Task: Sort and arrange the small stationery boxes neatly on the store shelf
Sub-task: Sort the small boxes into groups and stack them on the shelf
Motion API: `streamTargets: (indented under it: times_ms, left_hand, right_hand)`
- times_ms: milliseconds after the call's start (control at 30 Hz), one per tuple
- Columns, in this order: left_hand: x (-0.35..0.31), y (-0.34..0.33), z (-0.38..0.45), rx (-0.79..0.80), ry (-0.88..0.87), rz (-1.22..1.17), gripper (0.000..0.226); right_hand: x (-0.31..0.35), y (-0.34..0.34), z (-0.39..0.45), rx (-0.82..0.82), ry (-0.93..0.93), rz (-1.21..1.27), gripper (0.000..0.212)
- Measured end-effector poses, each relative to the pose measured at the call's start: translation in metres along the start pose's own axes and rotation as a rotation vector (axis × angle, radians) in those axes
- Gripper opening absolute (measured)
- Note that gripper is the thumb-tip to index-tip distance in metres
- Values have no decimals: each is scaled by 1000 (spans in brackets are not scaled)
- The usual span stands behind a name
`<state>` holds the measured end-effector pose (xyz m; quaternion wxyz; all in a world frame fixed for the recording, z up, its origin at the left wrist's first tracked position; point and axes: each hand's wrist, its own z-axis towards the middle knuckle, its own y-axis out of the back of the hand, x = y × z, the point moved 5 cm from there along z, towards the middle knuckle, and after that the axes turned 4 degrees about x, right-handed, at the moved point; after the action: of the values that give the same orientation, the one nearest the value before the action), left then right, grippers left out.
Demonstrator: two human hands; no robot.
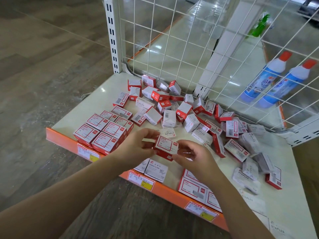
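Head view: both hands pinched one small red-and-white cardboard box (166, 147).
Left hand (136, 145) and right hand (193, 156) gripped its ends; nearby white boxes (156, 170) read "PAPER CLIPS" and "STAPLES".

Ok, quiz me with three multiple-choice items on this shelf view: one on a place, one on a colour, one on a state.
1. Where is the neat block of red-and-white boxes?
A. front left of the shelf
B. by the wire grid
C. on the floor

2. What colour are the caps of the two bottles behind the wire grid?
A. green
B. orange-red
C. black

3. What is the state of the held box?
A. lying in the pile
B. gripped by one hand only
C. held by both hands above the shelf

Answers: 1 A, the block sits at the orange front edge; 2 B, both caps show orange-red; 3 C, left hand and right hand both pinch it.
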<state>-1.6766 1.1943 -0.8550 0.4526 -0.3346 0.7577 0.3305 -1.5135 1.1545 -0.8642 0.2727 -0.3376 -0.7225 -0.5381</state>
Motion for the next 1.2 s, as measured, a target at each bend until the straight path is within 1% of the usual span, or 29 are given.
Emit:
streamTargets:
  times_ms: [100,167,200,300,367,533,833,1100,1167,1200]
  left_hand:
    - [1,0,1,-21,28,30,48]
    - [2,-1,1,-9,49,35,49]
    - [2,-2,1,-6,52,45,46]
    - [2,-4,1,-25,54,50,33]
    - [4,-2,2,-45,65,39,30]
    - [8,-3,2,-86,73,76,33]
    - [9,-3,5,-113,57,110,35]
    - [11,2,8,-135,14,160,36]
    - [9,9,7,-180,-6,210,36]
    - [7,15,5,-230,-17,247,35]
  right_hand:
    - [3,7,-2,-106,8,-1,36]
    - [5,9,-2,-142,13,-17,40]
    - [6,8,-2,-147,17,-24,43]
    - [7,5,-3,-135,17,-18,48]
    - [7,3,-2,-110,-2,-9,48]
    - [9,-1,-1,-89,-41,-9,45]
    - [11,-5,-2,-115,9,-82,43]
    - [17,-5,-4,-128,8,-20,40]
    - [19,-6,-1,-140,-2,4,40]
    - [20,-8,1,-145,0,10,39]
